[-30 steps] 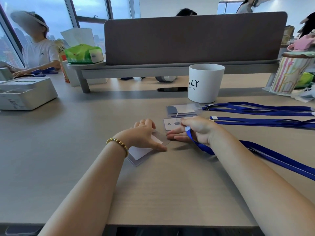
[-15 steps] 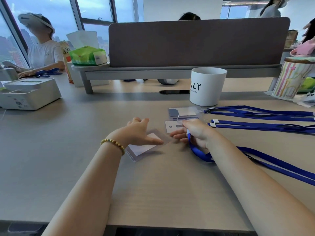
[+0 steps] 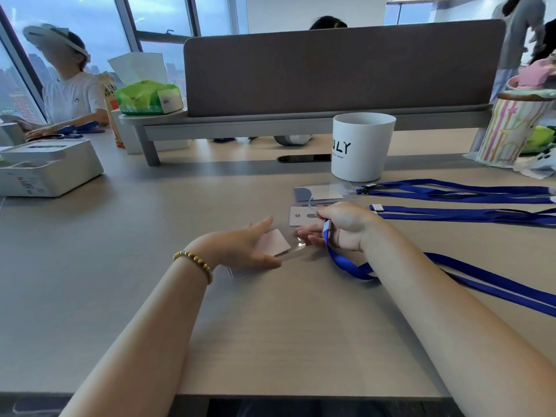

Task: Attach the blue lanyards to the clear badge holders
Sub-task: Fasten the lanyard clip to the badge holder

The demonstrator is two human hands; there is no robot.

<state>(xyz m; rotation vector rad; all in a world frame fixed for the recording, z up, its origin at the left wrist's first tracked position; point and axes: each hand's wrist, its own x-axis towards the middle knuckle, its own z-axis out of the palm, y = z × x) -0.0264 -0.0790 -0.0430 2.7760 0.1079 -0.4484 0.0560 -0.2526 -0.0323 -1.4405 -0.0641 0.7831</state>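
Observation:
A clear badge holder (image 3: pixel 273 244) with a white card inside is tilted up off the table, held between the thumb and fingers of my left hand (image 3: pixel 240 248). My right hand (image 3: pixel 346 227) grips the clip end of a blue lanyard (image 3: pixel 346 264), and its fingertips touch the holder's right edge. That lanyard trails off to the right across the table. More clear badge holders (image 3: pixel 319 194) lie just behind my hands. Two other blue lanyards (image 3: pixel 451 191) lie stretched out at the right.
A white cup (image 3: pixel 361 145) stands behind the badge holders. A white box (image 3: pixel 45 170) sits far left, a striped container (image 3: pixel 511 130) far right. A grey divider (image 3: pixel 331 70) on a shelf with a green tissue pack (image 3: pixel 147 97) closes the back. Another person sits at the left.
My left hand has turned from lying palm-down on the badge holder to gripping it and tipping it up. My right hand has stayed beside it with the lanyard end.

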